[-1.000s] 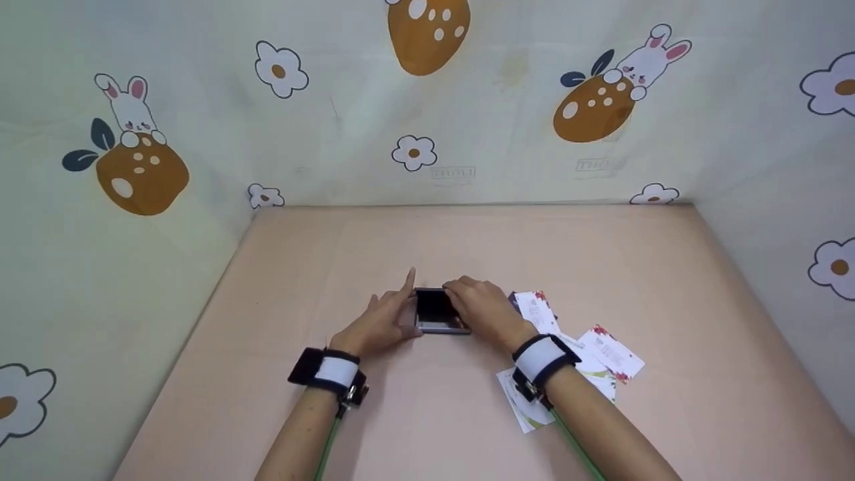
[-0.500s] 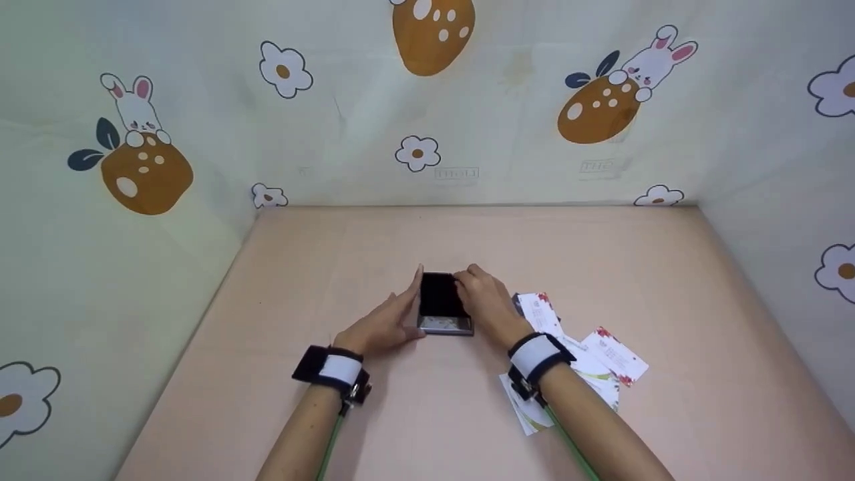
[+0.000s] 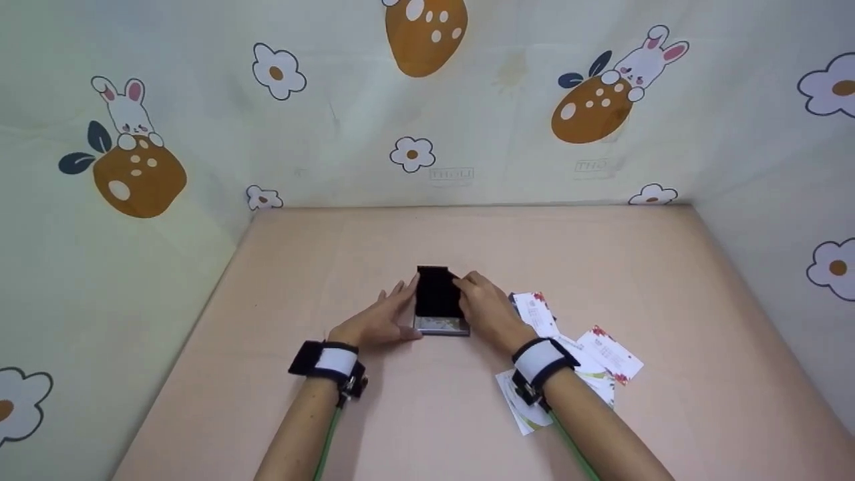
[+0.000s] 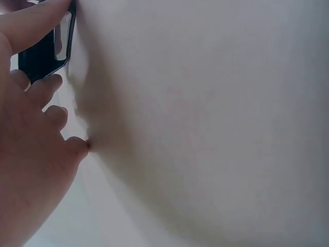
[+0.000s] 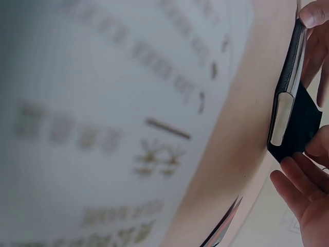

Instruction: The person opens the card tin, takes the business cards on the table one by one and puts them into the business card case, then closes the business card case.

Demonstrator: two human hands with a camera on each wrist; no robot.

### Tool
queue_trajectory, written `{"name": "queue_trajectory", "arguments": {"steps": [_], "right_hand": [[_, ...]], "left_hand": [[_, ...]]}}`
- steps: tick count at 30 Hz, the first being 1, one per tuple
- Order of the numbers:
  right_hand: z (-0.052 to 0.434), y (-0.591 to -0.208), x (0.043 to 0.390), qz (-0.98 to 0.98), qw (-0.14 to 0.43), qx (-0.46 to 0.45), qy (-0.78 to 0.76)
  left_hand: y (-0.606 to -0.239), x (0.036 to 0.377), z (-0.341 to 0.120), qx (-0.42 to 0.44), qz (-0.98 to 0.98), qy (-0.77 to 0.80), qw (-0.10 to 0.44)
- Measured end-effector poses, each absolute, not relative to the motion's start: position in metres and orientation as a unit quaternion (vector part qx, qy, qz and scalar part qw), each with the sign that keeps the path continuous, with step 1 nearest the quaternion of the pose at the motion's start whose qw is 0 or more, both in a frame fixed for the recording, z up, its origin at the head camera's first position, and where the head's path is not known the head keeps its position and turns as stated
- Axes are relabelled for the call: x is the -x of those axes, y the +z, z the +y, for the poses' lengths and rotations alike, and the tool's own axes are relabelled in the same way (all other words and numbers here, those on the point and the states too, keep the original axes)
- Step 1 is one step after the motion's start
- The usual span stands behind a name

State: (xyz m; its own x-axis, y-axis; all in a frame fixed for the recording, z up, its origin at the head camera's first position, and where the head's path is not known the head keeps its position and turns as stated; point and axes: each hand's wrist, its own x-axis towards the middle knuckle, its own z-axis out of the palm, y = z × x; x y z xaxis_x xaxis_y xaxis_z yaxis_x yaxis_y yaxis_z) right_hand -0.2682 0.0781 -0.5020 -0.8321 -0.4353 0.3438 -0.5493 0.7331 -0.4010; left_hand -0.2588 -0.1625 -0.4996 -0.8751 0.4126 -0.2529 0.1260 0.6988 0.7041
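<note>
Lid (image 3: 435,291) raised further, hands (image 3: 486,307) hiding case (image 3: 440,325).

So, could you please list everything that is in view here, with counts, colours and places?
card case: one, black with a silver edge, lid raised, on the table's middle between the two hands.
printed cards: several, white with red and green print, loosely spread on the table right of the case, partly under the right forearm.
table: one, pale pink.
patterned cloth: pale, with rabbits, flowers and brown shapes, behind and on both sides.
wrist straps: two, black and white, one on each wrist.
left hand: one, touching the case's left side.
right hand: one, fingers holding the raised lid.
</note>
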Motion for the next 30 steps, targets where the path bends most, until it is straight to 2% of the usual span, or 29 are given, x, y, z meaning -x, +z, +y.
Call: {"name": "queue_trajectory", "arguments": {"steps": [18,30], "right_hand": [[0.085,-0.501,0.261,-0.928,0.067,-0.266,0.252],[0.087,-0.499,0.255,-0.928,0.052,-0.273,0.247]], "left_hand": [[-0.497,0.258,-0.165,-0.147,0.906,0.337,0.209],[-0.499,0.259,-0.164,-0.194,0.905,0.324,0.198]]}}
